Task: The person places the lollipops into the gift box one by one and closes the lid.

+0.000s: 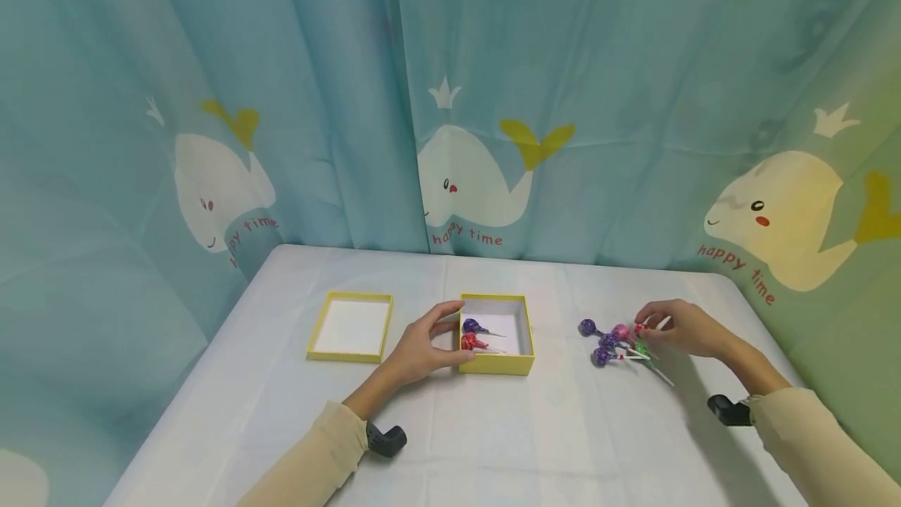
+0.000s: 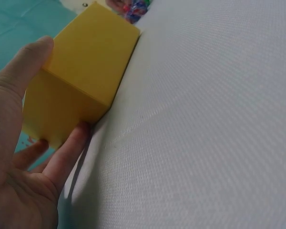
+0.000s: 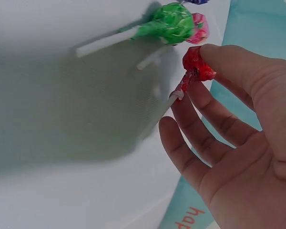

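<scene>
My right hand (image 1: 684, 327) pinches a red-wrapped lollipop (image 3: 192, 67) by its head between thumb and fingers, the white stick pointing down and away. Right beside it lies a pile with a green lollipop (image 3: 174, 24), a pink lollipop (image 1: 621, 332) and several purple lollipops (image 1: 587, 327). My left hand (image 1: 421, 346) holds the left side of a yellow box (image 2: 93, 52), thumb at the front corner and fingers along the side and back. Inside this box, a purple lollipop (image 1: 472, 325) and a red lollipop (image 1: 470, 342) lie side by side against the left wall, sticks to the right.
A shallow yellow lid (image 1: 345, 357) with a white inside lies left of the box. Everything stands on a table with a white cloth (image 1: 493, 436). Blue curtains (image 1: 352, 100) with whale prints hang behind the table and along its sides.
</scene>
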`<state>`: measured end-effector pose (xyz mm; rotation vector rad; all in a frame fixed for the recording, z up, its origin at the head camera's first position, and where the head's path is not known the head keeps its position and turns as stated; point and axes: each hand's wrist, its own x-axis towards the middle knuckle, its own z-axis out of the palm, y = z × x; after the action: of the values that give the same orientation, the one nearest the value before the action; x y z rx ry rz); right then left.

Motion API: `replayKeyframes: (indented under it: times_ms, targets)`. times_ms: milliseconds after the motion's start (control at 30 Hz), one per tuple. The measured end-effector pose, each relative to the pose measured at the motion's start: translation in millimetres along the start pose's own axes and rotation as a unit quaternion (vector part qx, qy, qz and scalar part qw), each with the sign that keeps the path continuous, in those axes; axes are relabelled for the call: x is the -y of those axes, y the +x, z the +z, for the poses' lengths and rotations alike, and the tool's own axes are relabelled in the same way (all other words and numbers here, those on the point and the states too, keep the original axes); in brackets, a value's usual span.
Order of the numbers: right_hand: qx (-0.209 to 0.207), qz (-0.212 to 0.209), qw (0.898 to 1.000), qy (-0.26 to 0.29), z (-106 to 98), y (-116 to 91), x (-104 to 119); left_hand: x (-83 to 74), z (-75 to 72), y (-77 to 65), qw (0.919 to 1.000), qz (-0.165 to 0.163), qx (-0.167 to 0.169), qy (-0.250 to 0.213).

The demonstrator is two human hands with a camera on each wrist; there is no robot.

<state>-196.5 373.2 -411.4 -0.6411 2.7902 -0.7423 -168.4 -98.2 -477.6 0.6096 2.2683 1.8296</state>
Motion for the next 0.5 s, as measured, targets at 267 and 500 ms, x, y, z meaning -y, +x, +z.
replayKeyframes:
  times_ms: [267, 500]
  targets:
    - [0.002, -0.017, 1.000, -0.022, -12.1, 3.3, 11.1, 1.1, -0.1, -0.3, 1.0000, 0.002, 0.002, 0.005]
    - [-0.009, -0.035, 0.999, -0.026, -22.5, 8.5, 28.7, 1.1, -0.7, -0.3, 0.9999, -0.002, 0.004, 0.014]
